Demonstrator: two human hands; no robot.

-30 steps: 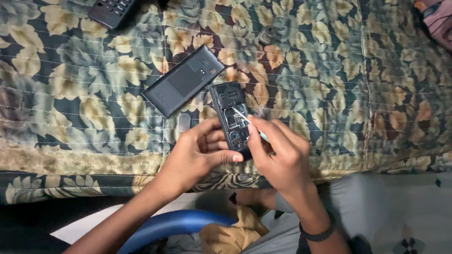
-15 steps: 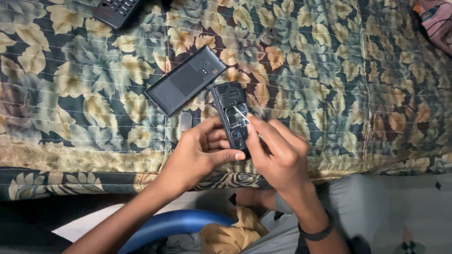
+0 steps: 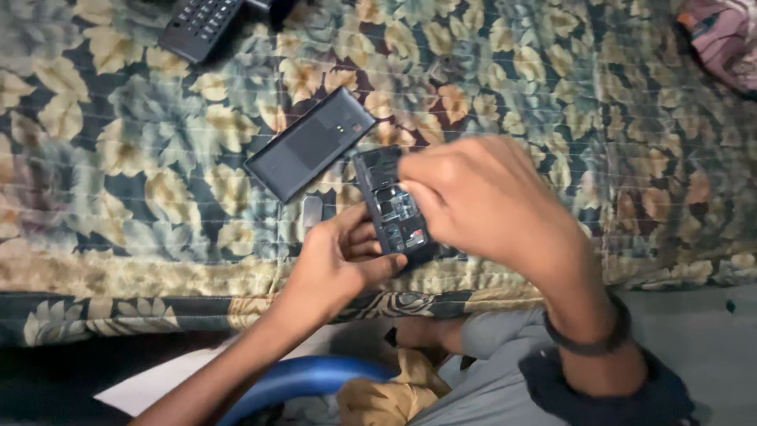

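The left hand (image 3: 335, 264) grips a small black mobile phone with its back cover off (image 3: 394, 209), just right of the frame's centre, fingers clamped along its lower edge and side. The right hand (image 3: 485, 201) hovers over the phone's upper half, fingers curled together over the open compartment; whether they pinch anything, I cannot tell. Metal contacts and slots show in the phone's exposed, ridged interior. The step in hand looks like work inside that open back, which calls for a fine fingertip touch while the left hand holds steady. A flat, dark grey matte back cover (image 3: 311, 144) lies just above and left, on the quilted floral bedspread (image 3: 118, 173). A black keypad handset (image 3: 201, 25) lies at the upper left.
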